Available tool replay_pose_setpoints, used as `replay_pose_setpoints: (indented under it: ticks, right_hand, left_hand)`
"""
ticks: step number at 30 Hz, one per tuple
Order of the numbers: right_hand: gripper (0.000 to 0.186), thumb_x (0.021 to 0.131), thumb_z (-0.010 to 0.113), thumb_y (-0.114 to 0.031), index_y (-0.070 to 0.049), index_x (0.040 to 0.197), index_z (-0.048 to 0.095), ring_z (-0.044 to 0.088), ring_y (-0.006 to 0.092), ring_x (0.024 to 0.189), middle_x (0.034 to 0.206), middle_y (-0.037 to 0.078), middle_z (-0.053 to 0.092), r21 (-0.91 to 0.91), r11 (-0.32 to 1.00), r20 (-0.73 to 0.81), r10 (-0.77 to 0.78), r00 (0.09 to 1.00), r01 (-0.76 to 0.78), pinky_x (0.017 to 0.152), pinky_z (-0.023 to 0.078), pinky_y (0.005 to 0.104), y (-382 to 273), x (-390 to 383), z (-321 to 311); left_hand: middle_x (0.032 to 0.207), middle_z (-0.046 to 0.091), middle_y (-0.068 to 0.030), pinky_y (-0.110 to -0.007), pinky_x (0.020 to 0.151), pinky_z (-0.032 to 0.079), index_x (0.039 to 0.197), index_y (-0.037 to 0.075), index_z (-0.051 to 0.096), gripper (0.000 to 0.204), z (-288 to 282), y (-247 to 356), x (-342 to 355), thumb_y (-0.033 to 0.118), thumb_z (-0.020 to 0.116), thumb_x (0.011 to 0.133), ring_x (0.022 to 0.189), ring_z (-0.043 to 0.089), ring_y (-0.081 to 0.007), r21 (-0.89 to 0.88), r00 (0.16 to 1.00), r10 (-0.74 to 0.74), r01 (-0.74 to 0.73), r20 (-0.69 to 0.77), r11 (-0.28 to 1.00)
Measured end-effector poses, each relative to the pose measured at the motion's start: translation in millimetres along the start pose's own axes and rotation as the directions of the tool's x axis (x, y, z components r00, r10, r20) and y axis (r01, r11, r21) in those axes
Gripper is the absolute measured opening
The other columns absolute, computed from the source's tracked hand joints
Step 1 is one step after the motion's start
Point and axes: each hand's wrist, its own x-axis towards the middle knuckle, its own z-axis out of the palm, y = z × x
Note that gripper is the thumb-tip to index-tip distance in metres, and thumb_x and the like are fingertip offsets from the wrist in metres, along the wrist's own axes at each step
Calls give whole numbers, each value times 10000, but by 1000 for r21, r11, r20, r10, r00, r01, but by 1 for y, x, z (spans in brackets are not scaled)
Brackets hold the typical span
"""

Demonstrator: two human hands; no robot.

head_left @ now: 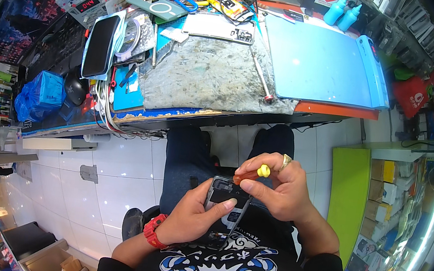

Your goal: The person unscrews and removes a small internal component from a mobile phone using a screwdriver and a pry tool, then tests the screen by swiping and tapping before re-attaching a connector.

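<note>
My left hand, with a red watch on the wrist, holds an opened smartphone over my lap. Its thumb lies across the exposed insides, where a dark battery and small parts show. Above the phone's top right corner, my right hand is closed around a small screwdriver with an orange-brown handle and a yellow cap. My fingers hide its shaft and tip, so I cannot tell whether it touches the phone. A ring is on one right finger.
Ahead stands a workbench with a stained grey mat. On it are another screwdriver, a phone housing and a blue pad. A dark-screened phone lies left, near a mouse. A glass display case stands right.
</note>
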Motion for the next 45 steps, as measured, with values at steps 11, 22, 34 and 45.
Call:
replay_pose_setpoints:
  ticks: [11,22,34,45]
  right_hand:
    - [155,950,752,-42,8,1077,677,727,162,930,1023,106,745,170,979,32,113,993,-117,864,575,291,2,0,-2]
    - [173,936,748,-49,16,1063,649,697,153,863,970,129,737,370,847,213,322,923,-381,770,568,289,4,15,-16]
    - [187,947,764,-75,5,1075,652,660,106,790,929,84,726,404,818,290,310,905,-410,715,542,263,3,23,-16]
    - [181,929,735,15,-12,1076,633,713,172,963,1024,120,730,266,927,155,229,961,-264,896,584,330,-16,9,-14]
  left_hand:
    - [918,657,28,-219,630,431,1325,12,582,354,1,1,-1,202,678,1042,734,522,-8,34,999,24,-25,24,999]
    - [926,662,19,-234,692,443,1287,12,589,331,-1,2,-1,218,681,1045,797,542,-25,4,993,17,-18,119,1000]
    - [1315,518,-160,-346,1026,501,1408,32,351,599,7,-28,1,-23,733,949,1224,586,-206,-28,894,447,-447,-7,894]
    - [1281,511,-164,-331,1017,476,1252,69,372,530,1,-28,5,-103,733,905,1183,592,-202,29,857,514,-514,-39,858]
